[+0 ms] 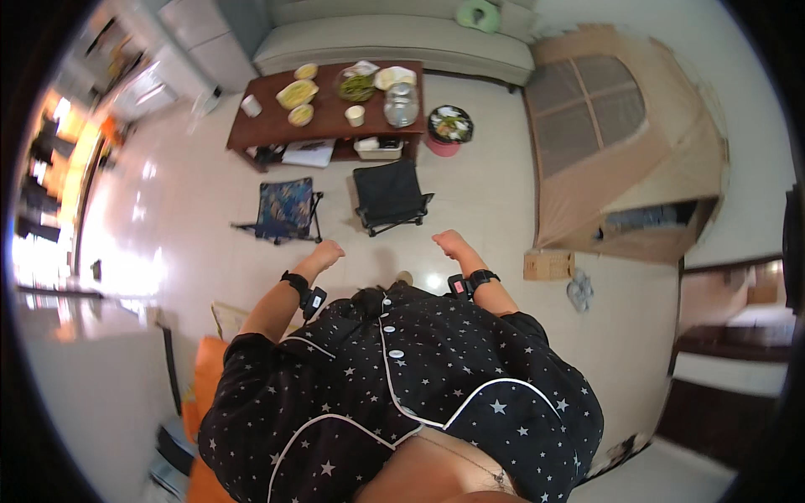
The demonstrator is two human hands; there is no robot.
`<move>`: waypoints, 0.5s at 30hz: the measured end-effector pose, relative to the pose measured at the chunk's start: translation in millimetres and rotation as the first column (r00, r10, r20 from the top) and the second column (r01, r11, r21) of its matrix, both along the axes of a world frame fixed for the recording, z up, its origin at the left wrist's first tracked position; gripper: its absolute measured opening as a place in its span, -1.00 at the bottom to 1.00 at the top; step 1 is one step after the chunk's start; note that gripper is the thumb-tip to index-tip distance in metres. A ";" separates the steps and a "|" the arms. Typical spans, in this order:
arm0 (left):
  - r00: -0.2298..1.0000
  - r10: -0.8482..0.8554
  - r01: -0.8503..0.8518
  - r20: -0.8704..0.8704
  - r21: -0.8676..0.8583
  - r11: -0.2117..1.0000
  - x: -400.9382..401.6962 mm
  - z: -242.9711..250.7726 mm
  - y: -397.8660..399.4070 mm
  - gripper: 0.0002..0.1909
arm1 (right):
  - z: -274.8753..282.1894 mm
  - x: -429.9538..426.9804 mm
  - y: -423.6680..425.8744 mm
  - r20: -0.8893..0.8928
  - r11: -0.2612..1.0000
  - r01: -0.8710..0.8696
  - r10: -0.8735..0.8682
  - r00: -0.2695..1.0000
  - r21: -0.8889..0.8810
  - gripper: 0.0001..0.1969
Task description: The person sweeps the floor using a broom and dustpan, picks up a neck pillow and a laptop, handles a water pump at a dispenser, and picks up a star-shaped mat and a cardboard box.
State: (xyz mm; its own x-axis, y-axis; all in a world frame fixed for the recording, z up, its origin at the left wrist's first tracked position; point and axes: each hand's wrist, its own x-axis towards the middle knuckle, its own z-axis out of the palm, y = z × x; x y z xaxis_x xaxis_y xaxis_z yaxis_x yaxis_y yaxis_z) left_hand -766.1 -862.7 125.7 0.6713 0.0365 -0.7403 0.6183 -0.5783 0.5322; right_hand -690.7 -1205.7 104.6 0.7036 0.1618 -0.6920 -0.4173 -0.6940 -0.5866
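Observation:
My left hand (328, 254) is held out in front of my body with its fingers curled in, and nothing shows in it. A patterned folding stool (286, 207) is nearest to it, just beyond. On the other side, my right hand (449, 243) is also curled, with no object visible in it; a black folding stool (388, 192) stands beyond and to its left. Both wrists wear black straps with small devices. Past the stools, a dark red wooden table (330, 132) bears several bowls, a glass jar (400, 105) and a paper cup (355, 116).
A pink bin with a black liner (444, 148) stands right of the table. A beige fabric tent (585, 170) fills the right side, with a cardboard box (548, 266) and a crumpled plastic bag (580, 291) near it. Behind the table is a sofa (390, 41).

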 end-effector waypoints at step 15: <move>0.576 -0.788 0.800 0.219 0.047 0.598 304.0 -75.0 -328.4 -0.73 | -38.1 -31.1 -246.9 -0.104 0.529 0.820 -0.848 0.519 -0.218 -0.65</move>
